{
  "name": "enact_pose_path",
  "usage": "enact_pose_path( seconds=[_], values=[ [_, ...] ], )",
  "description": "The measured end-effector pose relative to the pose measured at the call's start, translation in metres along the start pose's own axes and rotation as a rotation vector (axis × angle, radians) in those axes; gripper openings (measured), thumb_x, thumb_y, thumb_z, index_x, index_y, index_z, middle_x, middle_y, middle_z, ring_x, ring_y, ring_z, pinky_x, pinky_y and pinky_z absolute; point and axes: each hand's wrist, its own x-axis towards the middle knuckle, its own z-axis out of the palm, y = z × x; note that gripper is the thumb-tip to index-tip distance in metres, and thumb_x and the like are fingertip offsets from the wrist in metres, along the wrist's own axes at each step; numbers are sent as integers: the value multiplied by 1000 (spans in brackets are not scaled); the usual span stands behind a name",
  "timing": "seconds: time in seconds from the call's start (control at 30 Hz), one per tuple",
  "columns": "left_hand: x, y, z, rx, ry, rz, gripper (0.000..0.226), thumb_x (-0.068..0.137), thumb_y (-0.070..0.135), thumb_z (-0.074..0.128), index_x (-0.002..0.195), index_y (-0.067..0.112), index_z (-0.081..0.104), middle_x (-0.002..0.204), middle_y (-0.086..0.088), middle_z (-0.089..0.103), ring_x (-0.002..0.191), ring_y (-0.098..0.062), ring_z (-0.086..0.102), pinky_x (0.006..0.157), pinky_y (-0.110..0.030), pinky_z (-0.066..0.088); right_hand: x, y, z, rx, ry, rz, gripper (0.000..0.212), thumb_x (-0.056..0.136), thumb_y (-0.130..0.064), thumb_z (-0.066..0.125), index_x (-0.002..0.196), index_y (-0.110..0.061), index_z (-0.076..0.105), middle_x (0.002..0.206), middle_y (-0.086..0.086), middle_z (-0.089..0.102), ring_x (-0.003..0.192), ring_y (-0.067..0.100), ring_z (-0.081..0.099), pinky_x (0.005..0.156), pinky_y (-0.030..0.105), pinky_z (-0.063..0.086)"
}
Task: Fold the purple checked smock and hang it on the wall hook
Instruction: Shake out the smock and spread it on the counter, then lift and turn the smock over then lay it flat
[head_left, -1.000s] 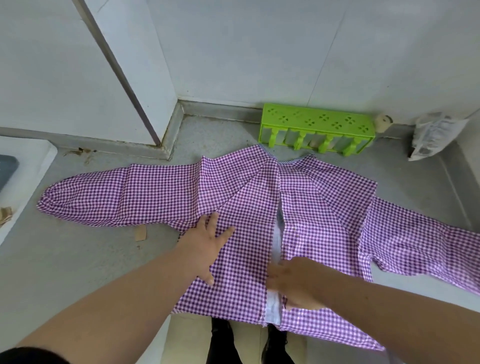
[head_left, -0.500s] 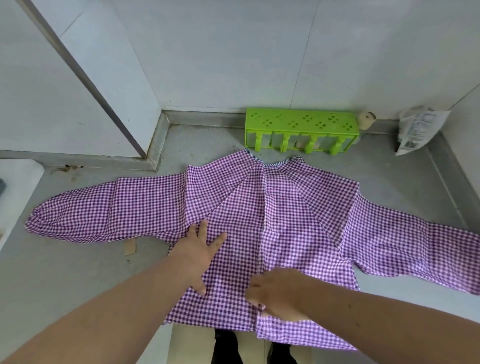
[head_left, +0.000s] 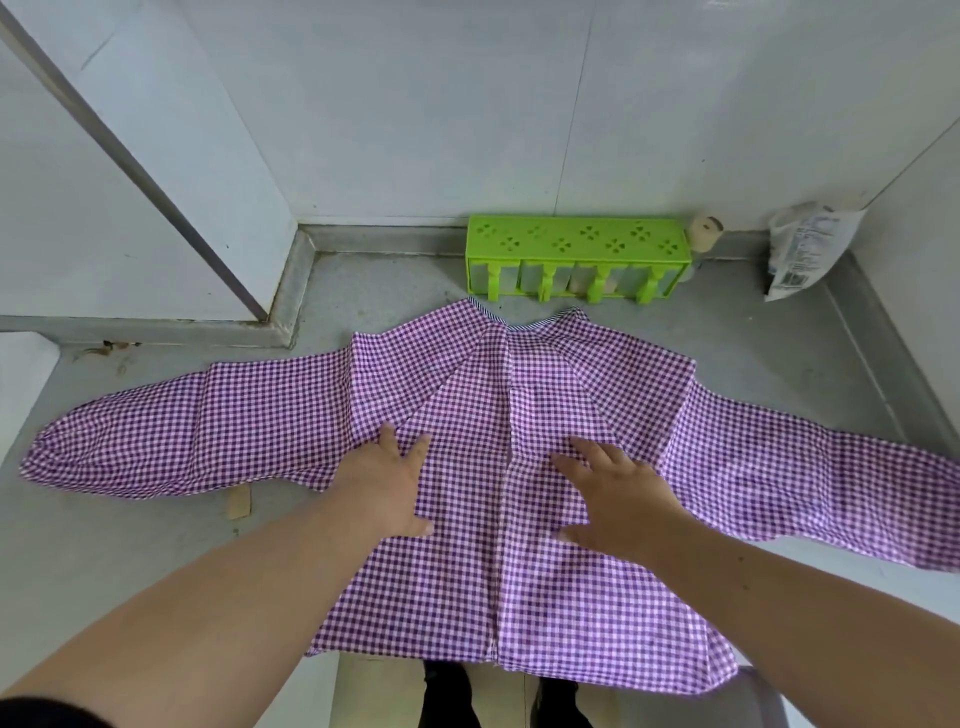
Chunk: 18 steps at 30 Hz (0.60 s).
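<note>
The purple-and-white checked fabric smock (head_left: 498, 467) lies spread flat on the grey stone-look worktop (head_left: 130, 545), collar toward the back edge, hem overhanging the front edge. Both sleeves extend sideways toward the left and right edges.

Change since the earlier views: the white gap between the two centre panels has closed. The panel edges now meet in one straight seam line down the middle. The right hand (head_left: 618, 493), which was bunched at the opening near the front edge, now rests flat on the right panel. The left hand (head_left: 387, 488) remains flat on the left panel, slightly further toward the collar.

Hand state: both hands are released, palms down, fingers spread, pressing the fabric and grasping nothing.

Assessment: the garment appears squared up and smoothed, so folding can begin, probably with the sleeves brought in over the body. No fold is made yet.

Surroundings: a green perforated plastic rack (head_left: 576, 260) stands against the white tiled wall (head_left: 415, 104) at the back edge, just beyond the collar. A white printed plastic bag (head_left: 805, 249) leans in the back right corner. No wall hook is in view.
</note>
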Motion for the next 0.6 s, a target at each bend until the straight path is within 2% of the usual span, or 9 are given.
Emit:
enact_pose_path(
  seconds=[0.07, 0.17, 0.3, 0.37, 0.43, 0.47, 0.53, 0.57, 0.6],
  values=[
    [3, 1, -4, 3, -7, -12, 130, 80, 89, 57, 166, 29, -19, 174, -26, -8, 150, -40, 39, 112, -47, 47, 2, 14, -3, 14, 41, 72, 109, 84, -78, 59, 165, -34, 1, 174, 4, -2, 160, 31, 6, 126, 52, 19],
    [7, -2, -7, -15, 21, -24, 135, 77, 88, 62, 166, 28, -19, 173, -27, -10, 154, -42, 30, 119, -50, 40, 5, 37, -4, 36, -2, 191, 124, 75, -86, 60, 164, -35, -8, 174, 9, -10, 160, 33, -3, 128, 53, 12],
    [10, -7, -9, -28, -27, -60, 142, 72, 92, 63, 165, 28, -22, 173, -27, -9, 155, -43, 28, 120, -50, 38, 8, 53, 0, 132, -76, 229, 131, 69, -88, 66, 161, -42, -16, 173, 5, -18, 160, 33, -6, 122, 60, 28],
    [13, -6, -13, -32, -52, -70, 145, 69, 93, 65, 164, 28, -24, 173, -27, -10, 154, -42, 31, 118, -48, 41, 9, 56, 0, 135, -76, 207, 129, 70, -88, 64, 162, -43, -14, 173, 5, -15, 160, 33, -4, 125, 58, 20],
    [16, -5, -18, -12, -66, -75, 146, 68, 93, 65, 163, 28, -26, 173, -28, -9, 152, -40, 36, 115, -46, 45, 11, 58, -4, 155, -38, 199, 112, 80, -83, 58, 164, -43, -4, 175, 4, -7, 160, 33, 2, 127, 54, 12],
    [18, -6, -20, -1, -62, -76, 145, 69, 94, 64, 164, 28, -25, 173, -28, -6, 151, -40, 37, 114, -46, 46, 12, 60, -8, 198, 19, 205, 96, 89, -75, 55, 164, -43, 5, 175, 2, 1, 160, 32, 7, 127, 53, 13],
    [22, -8, -22, 3, -25, -76, 141, 70, 93, 63, 166, 29, -19, 171, -29, 9, 149, -38, 39, 114, -47, 45, 12, 65, -15, 288, 185, 253, 64, 102, -45, 50, 161, -42, 25, 172, 1, 17, 156, 31, 17, 126, 54, 23],
    [24, -10, -24, -4, 10, -68, 136, 72, 92, 63, 167, 30, -13, 168, -25, 20, 146, -36, 41, 113, -47, 46, 12, 69, -18, 336, 260, 297, 61, 101, -25, 49, 158, -41, 32, 169, 2, 22, 154, 31, 21, 124, 55, 28],
    [26, -14, -25, -18, 51, -55, 131, 74, 90, 63, 168, 30, -6, 165, -21, 27, 144, -34, 42, 112, -47, 46, 12, 72, -20, 394, 313, 350, 70, 95, -7, 47, 156, -40, 35, 168, 3, 23, 153, 32, 22, 121, 55, 33]
  ],
)
